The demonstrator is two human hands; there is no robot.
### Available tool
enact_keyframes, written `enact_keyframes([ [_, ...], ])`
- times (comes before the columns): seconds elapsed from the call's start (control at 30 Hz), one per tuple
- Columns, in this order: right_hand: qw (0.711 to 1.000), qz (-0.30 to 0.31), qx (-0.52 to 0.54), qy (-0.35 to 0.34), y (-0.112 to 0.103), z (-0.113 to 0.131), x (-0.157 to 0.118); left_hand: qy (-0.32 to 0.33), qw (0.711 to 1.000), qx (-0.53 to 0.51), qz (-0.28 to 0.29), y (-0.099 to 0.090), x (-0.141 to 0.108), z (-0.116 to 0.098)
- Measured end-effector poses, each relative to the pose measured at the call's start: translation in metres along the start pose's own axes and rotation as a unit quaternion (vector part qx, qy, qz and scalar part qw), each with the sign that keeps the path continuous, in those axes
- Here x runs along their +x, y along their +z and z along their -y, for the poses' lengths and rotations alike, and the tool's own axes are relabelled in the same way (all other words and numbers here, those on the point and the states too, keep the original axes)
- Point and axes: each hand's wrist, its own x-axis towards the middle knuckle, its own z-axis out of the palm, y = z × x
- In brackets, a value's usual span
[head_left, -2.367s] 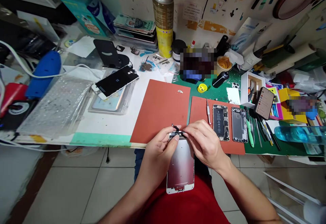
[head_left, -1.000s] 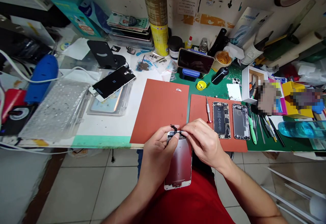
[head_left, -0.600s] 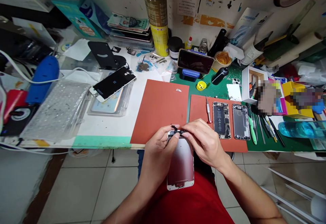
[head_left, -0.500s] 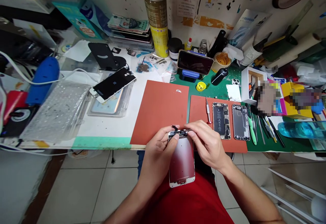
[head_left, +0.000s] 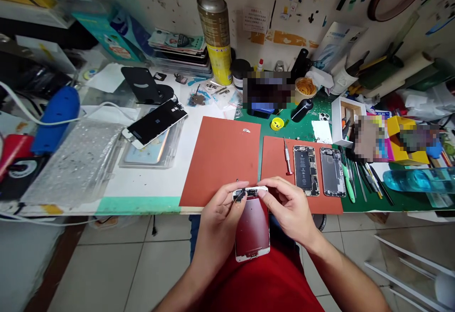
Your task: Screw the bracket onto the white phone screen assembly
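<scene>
I hold a white phone screen panel (head_left: 252, 229) back side up over my lap, at the table's front edge. My left hand (head_left: 218, 222) grips its left side, thumb and forefinger at the top end on the small black flex part (head_left: 241, 194). My right hand (head_left: 289, 210) pinches the panel's top right corner, fingertips beside the same part. A red mat (head_left: 222, 156) lies just beyond my hands. Two opened phone bodies (head_left: 304, 170) (head_left: 332, 178) lie on a second red mat to the right, a small screwdriver (head_left: 286, 156) beside them.
A black screen assembly (head_left: 154, 123) rests on a clear tray at left. A tall spray can (head_left: 215, 30), a blue object (head_left: 57, 118), bubble wrap (head_left: 71, 158) and tweezers and tools (head_left: 362, 182) crowd the table. Tiled floor lies below.
The view shifted slightly up. The panel tilted a little, and my left fingers pulled the small black flex part down toward the panel's top edge. Both hands stayed on the panel.
</scene>
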Motion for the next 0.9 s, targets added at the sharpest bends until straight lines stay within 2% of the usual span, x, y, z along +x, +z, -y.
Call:
enact_keyframes([
  [0.13,1.000,-0.002,-0.005,-0.012,0.000,0.004,-0.002,0.016,0.999,-0.025,0.010,-0.001,-0.002,0.005],
  [0.4,0.999,-0.007,-0.016,-0.043,0.001,0.012,-0.005,0.056,0.998,-0.012,0.000,-0.001,-0.006,0.012],
  [0.7,0.997,-0.009,-0.029,-0.071,-0.001,0.015,-0.005,0.097,0.994,-0.033,0.024,-0.002,-0.014,0.014],
  [0.9,0.996,0.000,-0.036,-0.079,-0.004,0.018,-0.007,0.173,0.984,-0.020,0.033,-0.004,-0.010,0.022],
])
